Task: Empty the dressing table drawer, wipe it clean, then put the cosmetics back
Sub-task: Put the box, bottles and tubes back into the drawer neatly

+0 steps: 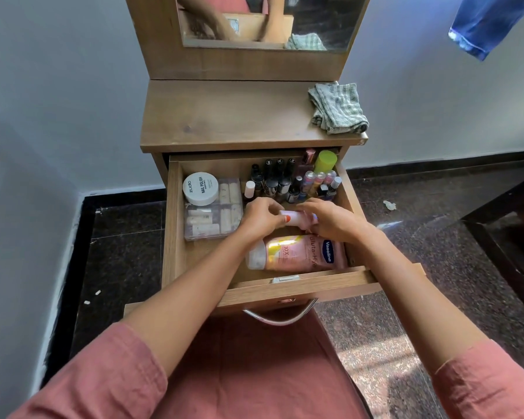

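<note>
While the drawer point(173, 225) sat full, left hand point(261, 218) and right hand point(331, 220) clamped their fingers point(272, 207) on 1 small pink tube point(294, 218), likely steadying it.

The bare left forearm point(200, 285) and right forearm point(406, 285) reach forward and converge. The left hand point(259, 217) and right hand point(330, 220), knuckles up and fingers curled, together pinch a small pale tube point(297, 215).

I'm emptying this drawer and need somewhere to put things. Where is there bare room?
The tabletop is bare left of the folded cloth. In the drawer, only the front-left corner is free, bordered by the clear box and the Vaseline bottle. Its back right is crowded with nail polish bottles.
</note>
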`<action>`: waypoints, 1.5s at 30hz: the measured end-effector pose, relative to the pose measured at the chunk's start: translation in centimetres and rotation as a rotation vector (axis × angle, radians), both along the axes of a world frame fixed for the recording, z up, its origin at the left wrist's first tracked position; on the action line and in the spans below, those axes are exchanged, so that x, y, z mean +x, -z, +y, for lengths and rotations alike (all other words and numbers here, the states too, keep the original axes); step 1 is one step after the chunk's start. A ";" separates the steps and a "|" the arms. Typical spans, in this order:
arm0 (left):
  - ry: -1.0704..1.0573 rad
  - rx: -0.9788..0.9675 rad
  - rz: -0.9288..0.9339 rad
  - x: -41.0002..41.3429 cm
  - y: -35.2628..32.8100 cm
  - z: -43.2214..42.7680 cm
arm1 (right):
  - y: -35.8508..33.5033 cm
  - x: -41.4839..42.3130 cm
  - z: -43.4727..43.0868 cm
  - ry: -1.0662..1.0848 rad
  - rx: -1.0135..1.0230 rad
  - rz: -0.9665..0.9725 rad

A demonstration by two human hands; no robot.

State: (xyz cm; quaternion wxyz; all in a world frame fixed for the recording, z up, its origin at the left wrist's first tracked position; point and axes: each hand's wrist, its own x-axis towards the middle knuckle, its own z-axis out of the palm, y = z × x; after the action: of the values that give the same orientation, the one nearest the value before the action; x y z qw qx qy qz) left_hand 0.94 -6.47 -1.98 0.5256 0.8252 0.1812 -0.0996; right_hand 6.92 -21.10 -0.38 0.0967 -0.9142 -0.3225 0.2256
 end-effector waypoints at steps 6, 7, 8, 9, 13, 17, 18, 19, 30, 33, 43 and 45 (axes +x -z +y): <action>-0.024 -0.023 -0.004 0.1 0.5 -0.2 | -0.6 -1.3 0.2 0.018 0.105 -0.056; -0.027 -0.025 -0.003 0.1 0.5 -0.2 | -0.9 -1.8 0.3 0.035 0.137 -0.090; -0.031 -0.028 -0.003 0.2 0.5 -0.2 | -1.1 -2.4 0.3 0.049 0.162 -0.112; -0.036 -0.030 -0.006 0.2 0.6 -0.3 | -1.3 -3.0 0.4 0.047 0.179 -0.116; -0.033 0.008 -0.009 0.4 0.8 -0.4 | -1.0 -5.0 0.1 0.007 0.119 0.000; 0.017 0.115 -0.030 0.3 0.7 -0.5 | -0.4 -5.3 -0.1 0.071 0.105 0.062; 0.038 0.142 -0.041 0.3 0.6 -0.6 | -0.3 -5.3 -0.1 0.080 0.087 0.061; 0.057 0.168 -0.053 0.2 0.6 -0.6 | -0.3 -5.3 -0.1 0.089 0.072 0.061; 0.194 0.332 -0.039 -0.1 0.4 -1.0 | 0.2 -5.5 -0.1 0.148 0.051 0.062; 0.198 0.348 -0.038 -0.1 0.4 -1.0 | 0.1 -5.6 -0.1 0.151 0.060 0.054; 0.236 0.332 -0.063 -0.4 0.4 -0.6 | -0.7 -5.7 -0.1 0.115 0.100 -0.001; 0.219 0.321 -0.068 -0.5 0.0 -0.4 | -0.8 -5.7 -0.2 0.166 0.161 -0.005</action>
State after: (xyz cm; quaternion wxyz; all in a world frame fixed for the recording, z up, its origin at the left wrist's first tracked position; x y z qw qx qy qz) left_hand 0.42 -6.83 -1.93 0.3791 0.9161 0.0861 -0.0981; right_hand 1.24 -21.34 0.37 0.1873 -0.9277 -0.2627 0.1880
